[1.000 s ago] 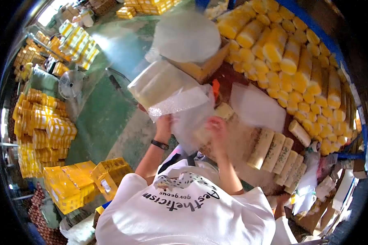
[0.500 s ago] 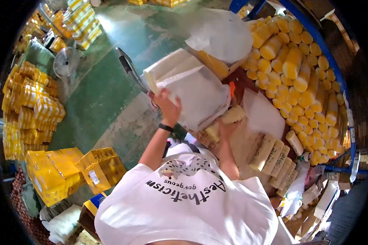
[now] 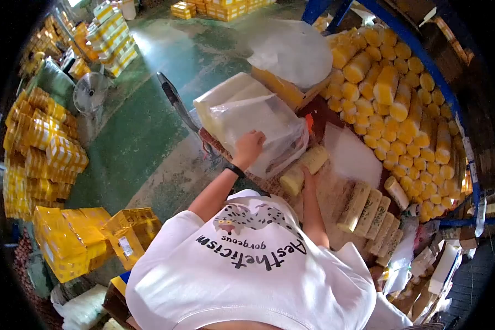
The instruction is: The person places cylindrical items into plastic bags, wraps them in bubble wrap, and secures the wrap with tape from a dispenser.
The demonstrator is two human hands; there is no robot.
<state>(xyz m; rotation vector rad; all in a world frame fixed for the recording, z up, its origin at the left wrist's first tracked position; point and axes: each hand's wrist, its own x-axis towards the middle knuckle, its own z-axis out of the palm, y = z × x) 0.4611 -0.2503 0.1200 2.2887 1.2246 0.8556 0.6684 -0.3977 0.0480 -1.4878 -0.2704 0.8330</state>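
A thick stack of clear plastic bags [image 3: 231,107] lies in front of me, its top layer wrinkled and partly lifted. My left hand [image 3: 250,147] is on the near part of that stack, fingers curled and closed on the plastic; the fingertips are partly hidden. To its right, my right hand [image 3: 310,180] grips the near side of a pale yellow wrapped roll [image 3: 305,169], which lies tilted on the work surface. Beyond the roll is a flat white sheet [image 3: 351,154]. Several similar rolls with dark print [image 3: 363,212] lie in a row to the right.
A big pile of yellow-and-white rolls [image 3: 396,115] fills the right side inside a blue frame [image 3: 451,82]. A white round-topped stack [image 3: 291,52] sits beyond the bags. Taped yellow boxes [image 3: 71,236] and a fan [image 3: 89,92] stand on the left.
My left hand has moved right and nearer from the bags' left edge, its fingers now curled. The top plastic has shifted. More of the roll by my right hand shows.
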